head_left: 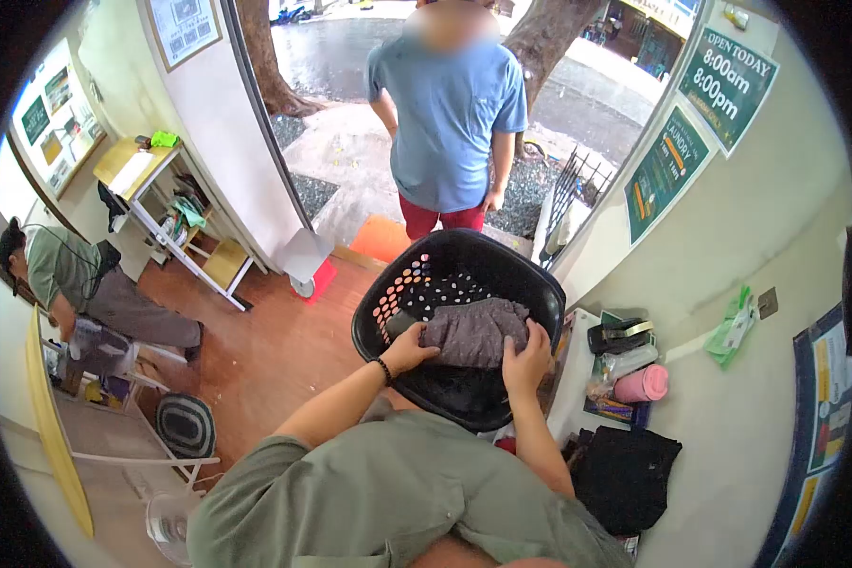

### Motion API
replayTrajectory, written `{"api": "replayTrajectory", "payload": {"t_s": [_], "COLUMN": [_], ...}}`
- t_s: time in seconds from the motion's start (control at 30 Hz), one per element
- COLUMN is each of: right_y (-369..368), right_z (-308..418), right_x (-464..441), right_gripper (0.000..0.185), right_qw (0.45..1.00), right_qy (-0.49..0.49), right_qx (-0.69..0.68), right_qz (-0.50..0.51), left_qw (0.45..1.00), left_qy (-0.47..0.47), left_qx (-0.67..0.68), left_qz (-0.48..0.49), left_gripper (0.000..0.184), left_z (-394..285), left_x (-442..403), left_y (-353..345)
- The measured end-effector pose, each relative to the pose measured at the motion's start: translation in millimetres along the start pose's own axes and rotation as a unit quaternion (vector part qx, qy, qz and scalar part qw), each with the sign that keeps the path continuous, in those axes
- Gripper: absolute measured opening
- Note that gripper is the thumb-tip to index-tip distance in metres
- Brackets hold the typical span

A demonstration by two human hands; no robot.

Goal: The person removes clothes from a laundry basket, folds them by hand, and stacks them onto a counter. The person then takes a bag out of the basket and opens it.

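A folded grey-brown patterned cloth (475,333) is held at its two sides inside the black laundry basket (369,327). My left hand (407,349), with a dark beaded bracelet at its wrist, grips the cloth's left edge. On the opposite edge, my right hand (527,360) has its thumb on top and its fingers by the basket's right wall. Round holes run through the basket's left wall. What lies beneath the cloth is hidden.
A person in a blue shirt (456,133) stands in the doorway beyond the basket. At the left, another person (76,275) bends over a low stand. A white counter on the right bears a pink tumbler (642,383); folded black clothing (627,478) lies nearer me. A scale (305,270) sits by the door.
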State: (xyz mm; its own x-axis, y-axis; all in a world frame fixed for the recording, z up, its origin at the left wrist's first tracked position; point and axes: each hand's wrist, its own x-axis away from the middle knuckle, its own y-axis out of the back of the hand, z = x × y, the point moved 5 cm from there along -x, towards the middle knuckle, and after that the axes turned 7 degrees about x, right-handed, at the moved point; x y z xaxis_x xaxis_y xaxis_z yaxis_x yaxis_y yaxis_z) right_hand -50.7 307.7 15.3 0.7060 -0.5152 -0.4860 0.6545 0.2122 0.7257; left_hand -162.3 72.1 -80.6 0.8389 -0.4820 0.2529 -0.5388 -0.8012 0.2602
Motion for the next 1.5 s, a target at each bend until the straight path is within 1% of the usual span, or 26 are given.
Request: {"api": "replayTrajectory", "payload": {"t_s": [0.03,0.07,0.1,0.13,0.17,0.2,0.27,0.33,0.37,0.4,0.5,0.63,0.67,0.7,0.73,0.77,0.8,0.87,1.0,1.03,1.07,1.23,1.3,1.37,1.43,1.5], "right_y": [11.3,2.7,-9.2,-21.0,-30.1,-34.6,-45.3,-36.2,-32.4,-47.8,-67.4,-27.3,-20.1,-5.1,25.6,32.6,71.5,103.9,155.1,164.3,173.7,236.0,271.0,327.0,373.5,403.9], "right_z": [11.8,6.7,3.4,8.4,15.0,18.8,28.4,45.3,53.3,40.0,13.6,34.8,26.4,27.1,50.8,37.4,68.9,51.1,38.6,36.7,34.7,43.4,22.4,56.1,21.8,-10.1], "right_x": [7.4,20.8,40.4,68.0,91.1,105.0,114.5,93.4,84.9,81.7,89.1,93.9,98.3,99.0,96.6,105.3,100.8,117.3,151.3,160.6,169.9,193.8,204.0,195.1,209.2,226.7], "right_gripper": [0.054,0.054,0.055,0.055,0.056,0.055,0.055,0.064,0.069,0.059,0.035,0.039,0.04,0.039,0.037,0.038,0.038,0.038,0.039,0.04,0.043,0.041,0.04,0.042,0.043,0.042], "right_qw": [0.999,0.994,0.954,0.871,0.751,0.67,0.489,0.474,0.465,0.452,0.537,0.586,0.601,0.623,0.611,0.604,0.633,0.699,0.688,0.664,0.642,0.666,0.666,0.701,0.726,0.713], "right_qy": [0.026,-0.016,-0.166,-0.31,-0.435,-0.503,-0.603,-0.538,-0.503,-0.487,-0.602,-0.564,-0.55,-0.495,-0.5,-0.476,-0.499,-0.467,-0.475,-0.499,-0.516,-0.489,-0.438,-0.438,-0.377,-0.368], "right_qx": [0.031,-0.103,-0.239,-0.364,-0.474,-0.517,-0.593,-0.67,-0.705,-0.727,-0.567,-0.581,-0.579,-0.606,-0.613,-0.638,-0.588,-0.522,-0.503,-0.503,-0.504,-0.46,-0.507,-0.406,-0.431,-0.462], "right_qz": [-0.024,0.013,0.067,0.114,0.151,0.174,0.214,0.193,0.185,0.175,0.164,0.037,0.018,-0.027,-0.034,-0.037,-0.07,-0.147,-0.218,-0.241,-0.259,-0.325,-0.328,-0.39,-0.38,-0.378], "left_qw": [1.0,0.997,0.997,0.995,0.991,0.993,0.985,0.968,0.966,0.96,0.935,0.929,0.927,0.931,0.941,0.946,0.942,0.936,0.917,0.909,0.913,0.91,0.905,0.906,0.909,0.906], "left_qy": [-0.012,-0.02,-0.048,-0.075,-0.105,-0.081,-0.097,-0.131,-0.194,-0.219,-0.25,-0.206,-0.296,-0.327,-0.316,-0.305,-0.319,-0.32,-0.287,-0.301,-0.265,-0.284,-0.281,-0.278,-0.278,-0.287], "left_qx": [0.011,0.068,0.055,0.043,0.037,0.075,0.142,0.208,0.16,0.138,0.1,0.066,0.066,-0.008,-0.038,-0.068,-0.083,-0.125,-0.212,-0.226,-0.24,-0.245,-0.263,-0.259,-0.244,-0.249], "left_qz": [-0.012,-0.008,-0.036,-0.058,-0.08,-0.048,-0.001,0.06,0.061,0.109,0.231,0.3,0.221,0.159,0.118,0.08,0.065,0.076,0.18,0.178,0.197,0.179,0.179,0.185,0.191,0.188], "left_gripper": [0.079,0.078,0.076,0.075,0.074,0.072,0.075,0.073,0.064,0.058,0.046,0.035,0.032,0.031,0.031,0.031,0.031,0.032,0.034,0.034,0.036,0.033,0.033,0.034,0.034,0.034], "left_z": [-2.8,-3.6,-4.3,-2.5,-2.9,-20.6,-73.4,-65.2,-58.0,-59.2,-87.2,-108.0,-112.1,-110.9,-103.9,-95.4,-83.9,-67.1,-57.9,-56.6,-66.6,-54.3,-57.2,-56.5,-49.6,-47.5], "left_x": [-1.7,0.2,-1.8,-1.9,-3.1,5.2,31.4,38.1,39.9,48.8,88.7,101.6,94.6,87.0,77.5,66.5,56.5,48.9,52.3,51.1,56.4,50.5,52.1,50.5,45.8,45.5], "left_y": [3.7,4.0,6.8,4.9,0.4,-4.9,-11.1,-26.7,-32.0,-34.2,-18.9,20.9,33.5,47.1,55.9,61.6,62.7,56.7,39.1,37.4,40.3,37.0,37.5,36.8,34.6,33.5]}}
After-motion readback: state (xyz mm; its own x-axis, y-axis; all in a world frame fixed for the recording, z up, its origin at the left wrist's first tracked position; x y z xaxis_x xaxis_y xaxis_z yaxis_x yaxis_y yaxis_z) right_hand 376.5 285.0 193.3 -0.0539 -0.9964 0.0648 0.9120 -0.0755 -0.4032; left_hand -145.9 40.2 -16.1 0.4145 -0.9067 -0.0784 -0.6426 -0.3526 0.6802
